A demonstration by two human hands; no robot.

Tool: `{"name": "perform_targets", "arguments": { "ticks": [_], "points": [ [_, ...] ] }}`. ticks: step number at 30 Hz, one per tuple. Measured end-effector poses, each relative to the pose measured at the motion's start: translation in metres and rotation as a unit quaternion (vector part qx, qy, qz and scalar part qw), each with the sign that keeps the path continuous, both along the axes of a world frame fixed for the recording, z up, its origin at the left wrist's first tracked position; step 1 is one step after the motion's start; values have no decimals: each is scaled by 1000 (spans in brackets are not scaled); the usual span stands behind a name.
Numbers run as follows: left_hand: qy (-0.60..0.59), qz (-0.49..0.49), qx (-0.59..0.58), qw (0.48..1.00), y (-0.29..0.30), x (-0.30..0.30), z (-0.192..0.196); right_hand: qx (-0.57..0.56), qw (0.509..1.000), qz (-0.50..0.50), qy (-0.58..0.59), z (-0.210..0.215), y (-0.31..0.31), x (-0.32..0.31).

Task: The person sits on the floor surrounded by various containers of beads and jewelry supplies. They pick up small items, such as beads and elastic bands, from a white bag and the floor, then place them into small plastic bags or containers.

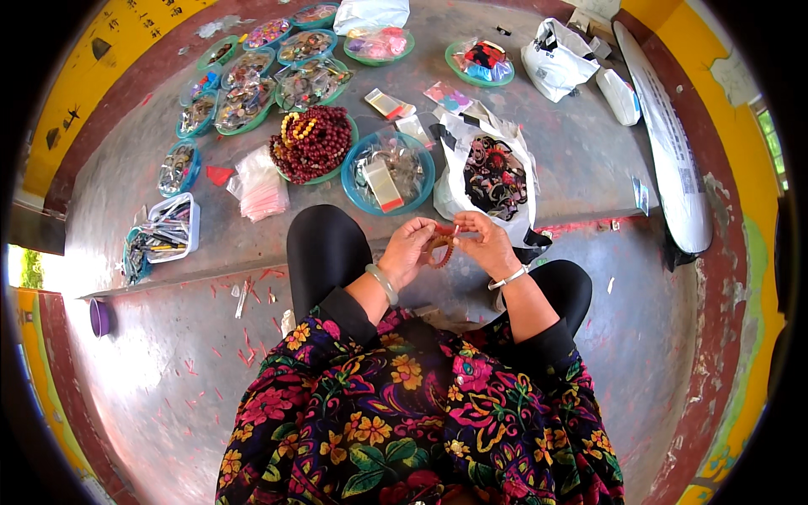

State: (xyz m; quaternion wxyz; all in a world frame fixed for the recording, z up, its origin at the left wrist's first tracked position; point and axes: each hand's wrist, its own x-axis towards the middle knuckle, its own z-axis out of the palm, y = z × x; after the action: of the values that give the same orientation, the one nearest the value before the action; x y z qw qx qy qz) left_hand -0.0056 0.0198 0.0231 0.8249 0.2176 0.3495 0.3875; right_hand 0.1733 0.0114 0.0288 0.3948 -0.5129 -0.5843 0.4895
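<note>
Above my lap, between my knees, both hands meet at a small reddish-brown ridged loop (441,253), about bracelet size. My left hand (407,250), with a pale bangle at its wrist, pinches its upper left side. The fingertips of my right hand (485,247) close on its upper right side, and a tiny pale bit shows there, too small to name. Just beyond my right hand stands an open white plastic bag (454,172) full of dark and coloured hair bands (495,178). Past my left hand, a blue basin (349,178) holds clear packets and a white-and-red box (383,186).
On the raised ledge stand dark red bead strings (311,160), clear plastic sleeves (259,187), a white tray of pens (171,229) and several basins of packaged trinkets (313,82). A white bag (557,61) and a long wrapped panel (665,143) are at the right. Red scraps litter the floor.
</note>
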Motion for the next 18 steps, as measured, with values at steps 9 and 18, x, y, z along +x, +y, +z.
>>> {"name": "perform_targets", "arguments": {
  "ticks": [9,18],
  "points": [
    [-29,16,28,999,0,1,-10,-176,975,-62,121,5,-1,-3],
    [-53,2,34,998,-2,3,-9,-178,973,-94,111,-2,-3,0]
  ]
}}
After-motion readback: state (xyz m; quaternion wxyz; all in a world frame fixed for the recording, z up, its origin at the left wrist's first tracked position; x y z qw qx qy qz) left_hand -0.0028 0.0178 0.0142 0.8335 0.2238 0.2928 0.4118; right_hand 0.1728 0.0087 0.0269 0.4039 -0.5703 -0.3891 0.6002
